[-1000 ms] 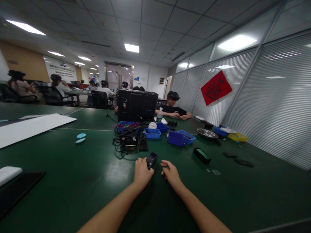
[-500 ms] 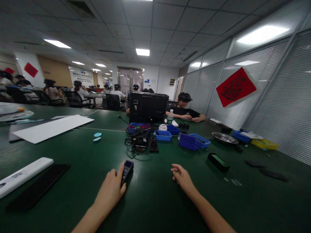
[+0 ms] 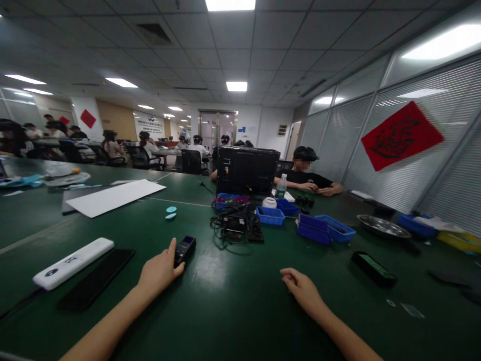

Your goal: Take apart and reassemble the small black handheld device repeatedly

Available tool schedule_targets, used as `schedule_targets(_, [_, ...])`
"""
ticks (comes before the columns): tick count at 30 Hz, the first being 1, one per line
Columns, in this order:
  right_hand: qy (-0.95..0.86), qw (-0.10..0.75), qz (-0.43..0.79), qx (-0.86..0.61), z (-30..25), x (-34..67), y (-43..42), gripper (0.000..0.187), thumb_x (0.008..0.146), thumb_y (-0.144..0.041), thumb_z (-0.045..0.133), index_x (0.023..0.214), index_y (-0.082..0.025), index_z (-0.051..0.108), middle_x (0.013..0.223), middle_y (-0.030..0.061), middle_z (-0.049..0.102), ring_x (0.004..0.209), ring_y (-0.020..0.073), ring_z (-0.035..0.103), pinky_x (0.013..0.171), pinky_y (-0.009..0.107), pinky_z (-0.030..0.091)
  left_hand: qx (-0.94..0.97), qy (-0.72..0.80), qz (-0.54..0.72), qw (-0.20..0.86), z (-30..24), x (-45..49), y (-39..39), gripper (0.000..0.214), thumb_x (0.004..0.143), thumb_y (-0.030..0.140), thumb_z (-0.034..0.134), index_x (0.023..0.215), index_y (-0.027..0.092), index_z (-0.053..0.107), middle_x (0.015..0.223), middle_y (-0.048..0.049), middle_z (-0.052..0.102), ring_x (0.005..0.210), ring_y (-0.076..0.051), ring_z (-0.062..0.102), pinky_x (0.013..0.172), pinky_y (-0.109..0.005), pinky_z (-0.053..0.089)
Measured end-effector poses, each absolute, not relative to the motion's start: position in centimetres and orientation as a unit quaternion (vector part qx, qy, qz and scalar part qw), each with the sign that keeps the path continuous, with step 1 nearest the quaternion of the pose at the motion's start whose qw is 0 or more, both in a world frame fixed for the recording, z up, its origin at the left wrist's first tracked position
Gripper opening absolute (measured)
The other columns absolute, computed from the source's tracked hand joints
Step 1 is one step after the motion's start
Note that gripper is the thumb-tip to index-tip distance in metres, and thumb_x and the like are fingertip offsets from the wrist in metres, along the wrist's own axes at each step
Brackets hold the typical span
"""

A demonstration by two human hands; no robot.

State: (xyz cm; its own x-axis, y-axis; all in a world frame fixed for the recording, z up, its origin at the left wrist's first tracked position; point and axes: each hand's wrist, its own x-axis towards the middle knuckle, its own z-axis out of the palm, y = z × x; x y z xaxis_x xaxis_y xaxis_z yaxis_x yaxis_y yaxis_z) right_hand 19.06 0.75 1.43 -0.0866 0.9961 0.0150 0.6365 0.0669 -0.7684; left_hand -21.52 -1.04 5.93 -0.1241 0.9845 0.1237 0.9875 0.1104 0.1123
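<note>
My left hand (image 3: pixel 160 271) grips the near end of a small black handheld device (image 3: pixel 184 249) that lies on the green table (image 3: pixel 233 311), thumb up along its side. My right hand (image 3: pixel 302 288) rests on the table to the right, fingers loosely curled, holding nothing I can see. Beyond the device sits a tangle of black cables around a small black box (image 3: pixel 235 225).
A white remote-like bar (image 3: pixel 73 262) and a black flat slab (image 3: pixel 95 278) lie at left. Blue trays (image 3: pixel 325 229), a metal dish (image 3: pixel 383 226), a black case (image 3: pixel 374 268) and a big black box (image 3: pixel 248 170) stand ahead. A person sits across; others sit further back.
My left hand has slid the black device leftward, away from my right hand. The hands have drawn apart, and my view has swung left.
</note>
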Motion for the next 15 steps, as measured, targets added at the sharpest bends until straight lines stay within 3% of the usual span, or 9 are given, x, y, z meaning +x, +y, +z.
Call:
schedule_targets(3, [-0.687,0.233,0.341,-0.597,2.3,19.0,2.6,0.024,0.074,-0.025,0.043,0.089,-0.015,0.058,0.066,-0.0004,0.057,0.05,0.0098,0.051,0.049,0.021,0.04,-0.666,-0.74,-0.091,-0.031,6.3,-22.3,-0.2,0.082,0.073,0.062,0.034,0.136,0.012,0.018,0.097,-0.0163,0.062,0.084,-0.029,0.059,0.065,-0.033,0.042])
schedule_targets(6, [-0.683,0.218,0.361,-0.596,2.8,18.8,4.7,0.022,0.073,-0.023,0.042,0.086,-0.015,0.059,0.064,-0.0015,0.057,0.043,0.0073,0.048,0.046,0.02,0.037,-0.671,-0.725,-0.139,-0.068,6.7,-23.1,1.2,0.083,0.068,0.066,0.039,0.134,0.017,0.028,0.109,-0.016,0.057,0.096,-0.03,0.056,0.076,-0.035,0.042])
schedule_targets(11, [-0.662,0.32,0.29,-0.613,2.1,18.2,6.6,0.026,0.073,-0.027,0.041,0.086,-0.016,0.06,0.069,0.0007,0.06,0.051,0.0111,0.054,0.052,0.022,0.041,-0.683,-0.635,-0.306,-0.192,5.5,-23.4,3.8,0.079,0.069,0.055,0.047,0.135,0.016,0.026,0.137,-0.0125,0.033,0.12,-0.026,0.039,0.095,-0.033,0.034])
schedule_targets(15, [-0.668,0.309,0.281,-0.616,2.0,18.0,6.1,0.027,0.073,-0.031,0.041,0.085,-0.017,0.061,0.072,0.0022,0.062,0.059,0.0134,0.057,0.056,0.023,0.042,-0.622,-0.614,-0.379,-0.305,3.8,-23.1,4.5,0.073,0.07,0.046,0.049,0.134,0.018,0.029,0.137,-0.0101,0.036,0.122,-0.026,0.038,0.098,-0.037,0.032])
